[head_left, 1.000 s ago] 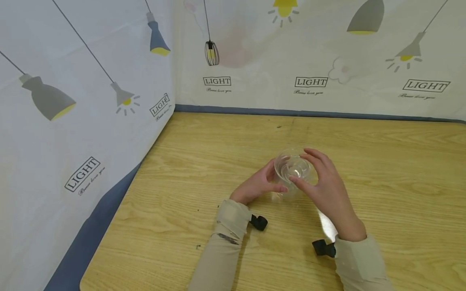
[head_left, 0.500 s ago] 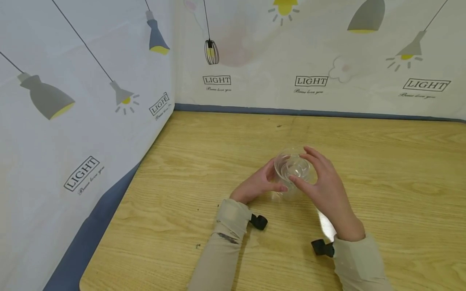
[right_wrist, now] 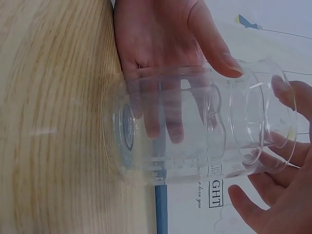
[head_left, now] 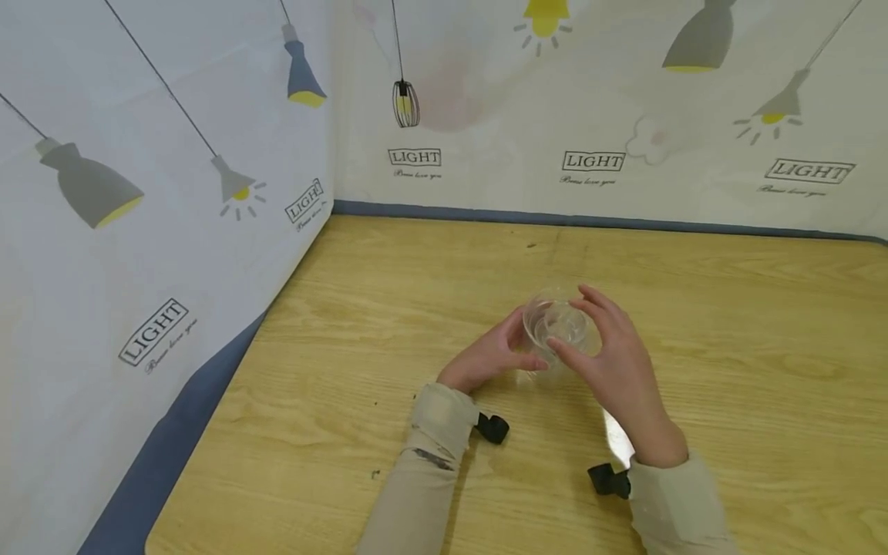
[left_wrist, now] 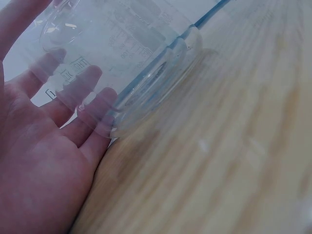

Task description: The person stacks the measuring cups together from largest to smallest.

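A clear beaker with printed graduations stands upright on the wooden table, ringed by both hands. Nested in its mouth is a smaller clear vessel, whose rim rises above the beaker's. My left hand grips the beaker low down, its fingers behind the wall and thumb on the near side. From the right, my right hand grips the upper, smaller vessel, thumb on the near side and fingers on the far side. Transparent walls overlap in every view, so the line between the two vessels is faint.
The wooden table meets a white cloth wall with printed lamps at the back and another on the left. Small black wrist devices sit at both cuffs. A bright reflection lies under the right wrist.
My right hand and wrist have shifted slightly left, with the thumb a little further over the vessel. The left hand and the beaker hold their place.
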`<state>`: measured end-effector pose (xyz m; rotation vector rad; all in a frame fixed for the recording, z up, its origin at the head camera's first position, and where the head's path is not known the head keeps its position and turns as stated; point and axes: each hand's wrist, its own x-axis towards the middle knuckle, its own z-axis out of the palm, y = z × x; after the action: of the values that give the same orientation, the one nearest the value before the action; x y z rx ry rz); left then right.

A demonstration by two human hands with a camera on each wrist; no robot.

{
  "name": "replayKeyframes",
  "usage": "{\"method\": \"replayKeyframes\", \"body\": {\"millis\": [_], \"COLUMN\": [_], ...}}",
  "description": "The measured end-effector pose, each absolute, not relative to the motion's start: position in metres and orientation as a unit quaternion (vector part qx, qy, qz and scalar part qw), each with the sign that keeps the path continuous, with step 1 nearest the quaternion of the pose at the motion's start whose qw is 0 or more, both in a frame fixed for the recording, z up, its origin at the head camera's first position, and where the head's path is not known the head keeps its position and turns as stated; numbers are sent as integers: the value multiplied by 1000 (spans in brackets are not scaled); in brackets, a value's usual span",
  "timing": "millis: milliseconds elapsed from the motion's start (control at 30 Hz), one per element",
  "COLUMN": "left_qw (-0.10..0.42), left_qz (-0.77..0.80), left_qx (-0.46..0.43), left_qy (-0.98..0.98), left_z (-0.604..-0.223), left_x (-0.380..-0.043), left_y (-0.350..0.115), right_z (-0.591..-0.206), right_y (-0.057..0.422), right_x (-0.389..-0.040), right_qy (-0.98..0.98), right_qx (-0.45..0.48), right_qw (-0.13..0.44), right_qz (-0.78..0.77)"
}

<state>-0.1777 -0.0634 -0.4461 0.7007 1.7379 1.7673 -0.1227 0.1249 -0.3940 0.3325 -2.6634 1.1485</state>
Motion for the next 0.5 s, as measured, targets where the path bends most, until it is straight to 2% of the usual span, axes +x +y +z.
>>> {"method": "replayKeyframes", "body": {"millis": [500], "left_qw": [277], "left_qz": [652], "left_qx": [255], "left_qy": [658], "left_z": [-445], "left_x": [-176], "left_y": [-64], "right_z": [-398], "right_y": [124], "right_x": [-124], "right_qy": [-908], "right_qx": [94], "right_qw": [101], "right_qz": [395]}}
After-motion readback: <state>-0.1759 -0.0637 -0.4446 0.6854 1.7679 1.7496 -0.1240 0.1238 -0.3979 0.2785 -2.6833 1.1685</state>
